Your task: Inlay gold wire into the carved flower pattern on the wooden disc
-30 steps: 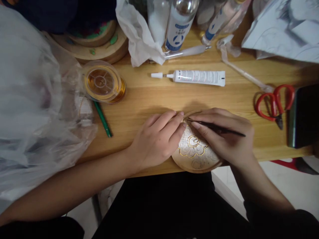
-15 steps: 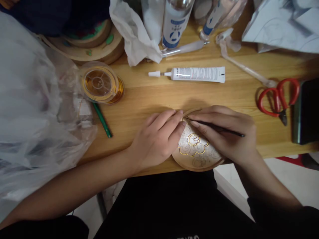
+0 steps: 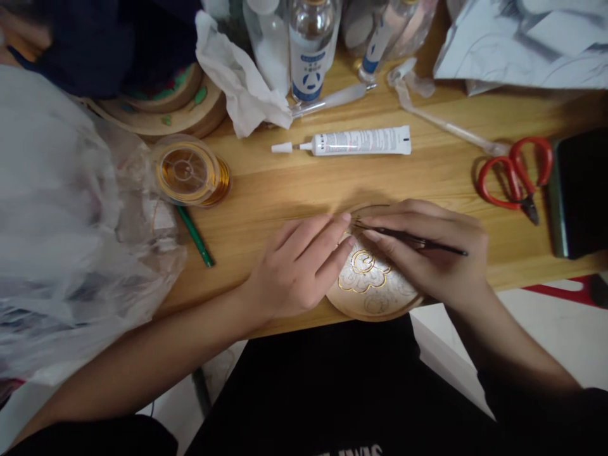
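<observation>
A round wooden disc (image 3: 375, 310) lies at the table's front edge, its pale face carrying pencilled curls and a cloud shape outlined in gold wire (image 3: 363, 290). My left hand (image 3: 299, 266) grips the disc's left side, with its thumb and fingertips resting near the upper rim. In my right hand (image 3: 432, 247) is a pair of dark tweezers (image 3: 413, 239), pinched between thumb and fingers. Their fine tips point left, close to the left fingertips at the top of the disc. Whatever lies between the tips is too small to make out.
Behind the disc lies a white glue tube (image 3: 361, 140). Red-handled snippers (image 3: 515, 174) and a dark box-like object (image 3: 579, 196) are right. A gold wire spool (image 3: 190, 170), green stick (image 3: 194, 235) and plastic bag (image 3: 85, 253) are left; bottles (image 3: 311, 57) stand at the back.
The view has shifted a little, so the tabletop things sit further left. Both hands stay at the disc's upper rim; the tweezers' two prongs show more clearly apart.
</observation>
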